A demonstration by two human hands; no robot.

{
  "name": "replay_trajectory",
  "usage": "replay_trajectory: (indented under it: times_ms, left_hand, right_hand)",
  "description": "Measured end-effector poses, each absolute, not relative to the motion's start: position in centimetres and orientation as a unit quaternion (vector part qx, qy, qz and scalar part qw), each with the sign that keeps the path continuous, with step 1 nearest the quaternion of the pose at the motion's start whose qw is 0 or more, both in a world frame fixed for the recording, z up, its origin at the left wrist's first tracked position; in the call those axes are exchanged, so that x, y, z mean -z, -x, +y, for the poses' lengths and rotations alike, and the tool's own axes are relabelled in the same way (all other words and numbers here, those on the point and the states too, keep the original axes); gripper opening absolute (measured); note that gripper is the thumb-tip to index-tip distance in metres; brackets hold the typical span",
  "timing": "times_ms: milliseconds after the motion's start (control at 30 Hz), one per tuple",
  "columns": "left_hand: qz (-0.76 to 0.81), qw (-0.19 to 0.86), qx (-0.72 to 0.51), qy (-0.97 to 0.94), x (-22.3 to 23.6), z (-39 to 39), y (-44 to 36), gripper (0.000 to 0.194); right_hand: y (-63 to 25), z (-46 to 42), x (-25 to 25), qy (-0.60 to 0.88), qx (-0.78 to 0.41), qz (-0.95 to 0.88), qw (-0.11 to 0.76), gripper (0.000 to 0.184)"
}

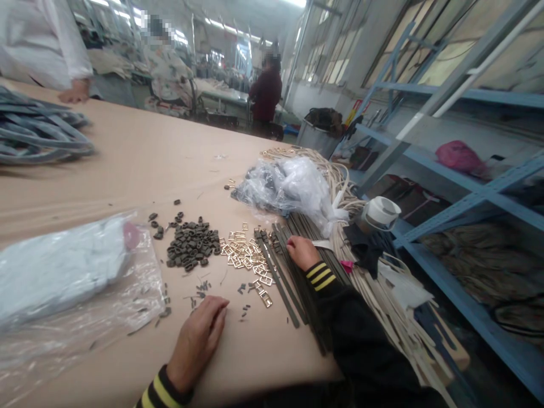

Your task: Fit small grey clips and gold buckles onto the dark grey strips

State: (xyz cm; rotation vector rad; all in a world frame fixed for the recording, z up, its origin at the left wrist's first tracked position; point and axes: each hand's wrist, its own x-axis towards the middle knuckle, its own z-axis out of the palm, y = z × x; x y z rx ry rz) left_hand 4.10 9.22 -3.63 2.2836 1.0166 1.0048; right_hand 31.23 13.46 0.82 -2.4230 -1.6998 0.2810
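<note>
My left hand (199, 334) rests low over the tabletop, its fingers drawn together and nothing showing between them. Small dark scraps (203, 287) lie just beyond its fingertips. Further right, my right hand (302, 253) is closed at the upper part of a bundle of dark, narrow straps (293, 272); what its fingers pinch, if anything, is hidden. A heap of gold-coloured metal buckles (246, 252) lies left of the straps. Beside the buckles is a pile of small dark loops (193, 241). Several straps have a gathered end near the buckles.
A clear plastic bag with a white bundle (63, 266) lies at left. Crumpled plastic (293, 181) and beige cords (344, 198) lie along the right side. A blue shelf rack (467, 187) stands at right. Across the table a person's hand (75, 92) rests near grey straps (38, 127).
</note>
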Motion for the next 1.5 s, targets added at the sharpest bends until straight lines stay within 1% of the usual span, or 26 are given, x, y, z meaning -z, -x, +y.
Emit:
replay_trajectory:
  times_ms: [133, 200, 300, 433, 533, 567, 600, 633, 700, 767, 800, 867, 967, 1067, 1133, 1300, 1367, 1433, 1500]
  left_hand:
    - [0.364, 0.215, -0.365, -0.83, 3.5, 9.3, -4.1, 0.015]
    - [0.362, 0.216, -0.369, -0.828, 3.7, 9.3, -4.0, 0.015]
    - [0.362, 0.232, -0.375, -0.821, 4.2, 9.3, -3.9, 0.015]
    - [0.407, 0.294, -0.376, -0.779, 4.3, 9.3, -3.7, 0.016]
    - [0.46, 0.397, -0.368, -0.704, 3.4, 9.1, -3.8, 0.023]
    - [0.47, 0.441, -0.367, -0.671, 2.9, 9.1, -3.8, 0.027]
    - [0.473, 0.484, -0.372, -0.635, 2.4, 9.0, -3.8, 0.031]
    - [0.471, 0.524, -0.382, -0.598, 1.8, 8.9, -3.9, 0.036]
    - [0.455, 0.591, -0.411, -0.524, 0.8, 8.6, -3.8, 0.042]
    - [0.451, 0.626, -0.428, -0.471, 0.2, 8.3, -3.5, 0.039]
    - [0.458, 0.631, -0.429, -0.456, 0.1, 8.0, -3.3, 0.036]
    - [0.482, 0.63, -0.417, -0.444, 0.2, 7.5, -2.9, 0.033]
    - [0.499, 0.617, -0.382, -0.473, 0.7, 6.6, -2.5, 0.03]
    - [0.498, 0.597, -0.367, -0.511, 1.0, 6.0, -2.5, 0.027]
    - [0.495, 0.6, -0.374, -0.504, 1.0, 5.9, -2.6, 0.026]
    - [0.461, 0.705, -0.382, -0.38, 0.9, 5.7, -3.2, 0.027]
    - [0.456, 0.724, -0.376, -0.356, 1.0, 5.6, -3.3, 0.026]
    - [0.48, 0.687, -0.38, -0.392, 1.1, 5.6, -3.3, 0.023]
    - [0.521, 0.574, -0.411, -0.479, 1.2, 5.5, -3.1, 0.017]
  right_hand:
    - [-29.9, 14.4, -0.3, 0.827, -0.072, -0.556, 0.036, 0.016]
    - [-29.4, 14.7, -0.1, 0.83, -0.066, -0.554, 0.027, 0.017]
    - [-29.7, 15.1, 0.0, 0.825, -0.068, -0.561, 0.034, 0.013]
    - [-30.4, 14.3, -1.9, 0.804, -0.064, -0.587, 0.069, 0.011]
    - [-29.1, 12.1, -5.2, 0.768, -0.055, -0.626, 0.122, 0.008]
    - [-28.2, 11.1, -6.4, 0.739, -0.064, -0.65, 0.164, 0.004]
    - [-27.1, 10.0, -7.3, 0.71, -0.1, -0.669, 0.198, 0.002]
    - [-25.9, 8.9, -8.0, 0.67, -0.171, -0.69, 0.213, 0.002]
    - [-23.4, 7.1, -8.2, 0.585, -0.346, -0.708, 0.194, 0.004]
    - [-21.2, 5.7, -7.0, 0.533, -0.496, -0.665, 0.165, 0.008]
    - [-20.4, 5.2, -6.0, 0.52, -0.553, -0.63, 0.163, 0.008]
    - [-19.2, 4.6, -3.9, 0.504, -0.626, -0.564, 0.191, 0.006]
    - [-18.1, 4.4, -1.6, 0.479, -0.671, -0.506, 0.252, 0.009]
    - [-17.2, 4.6, -1.0, 0.476, -0.681, -0.482, 0.277, 0.013]
    - [-16.8, 4.6, -1.2, 0.476, -0.682, -0.473, 0.29, 0.015]
    - [-16.2, 4.4, -1.2, 0.422, -0.713, -0.456, 0.326, 0.022]
    - [-16.2, 4.3, -0.9, 0.407, -0.722, -0.448, 0.334, 0.024]
    - [-16.1, 4.3, -0.6, 0.407, -0.724, -0.441, 0.34, 0.025]
    - [-16.2, 4.4, -0.4, 0.423, -0.716, -0.435, 0.345, 0.025]
